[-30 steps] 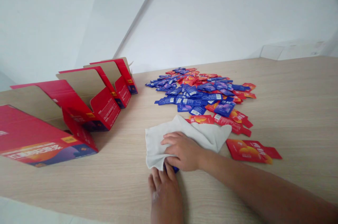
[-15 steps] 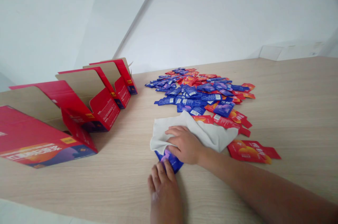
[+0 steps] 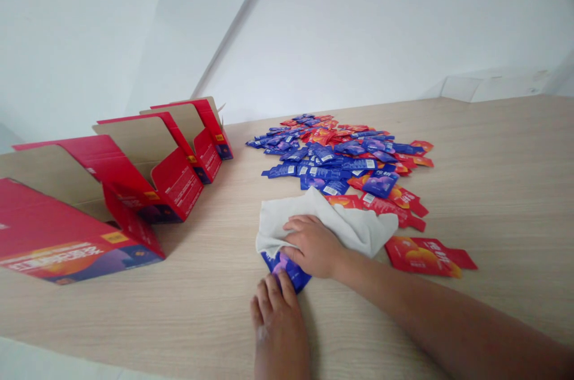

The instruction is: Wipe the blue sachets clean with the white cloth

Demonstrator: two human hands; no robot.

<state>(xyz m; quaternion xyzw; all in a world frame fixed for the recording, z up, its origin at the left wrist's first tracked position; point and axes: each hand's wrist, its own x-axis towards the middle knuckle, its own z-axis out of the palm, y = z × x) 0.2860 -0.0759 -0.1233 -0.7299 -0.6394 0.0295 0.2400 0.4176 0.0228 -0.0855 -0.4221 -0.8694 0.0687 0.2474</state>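
Note:
My right hand [image 3: 316,248] presses down on a white cloth [image 3: 364,232], its thumb at the cloth's near edge and its fingers curved over it. Part of a blue sachet [image 3: 298,276] shows from beneath the cloth; the rest is covered. With close-set fingertips, my left hand [image 3: 281,323] holds the near end of this sachet down on the table. A red sachet [image 3: 426,256] with an orange print lies just right of the cloth. Behind the cloth, more red sachets [image 3: 383,208] are partly covered by its far edge.
A loose pile of blue and red sachets [image 3: 320,154] spreads over the back of the wooden table [image 3: 215,314]. On the left stand three open red cartons, the nearest carton [image 3: 49,224] being the largest in view. A white wall [image 3: 381,27] rises behind the table.
The right end of the cloth has drawn in slightly to the left, and my right hand has shifted a little. My left hand and the sachets stay where they were.

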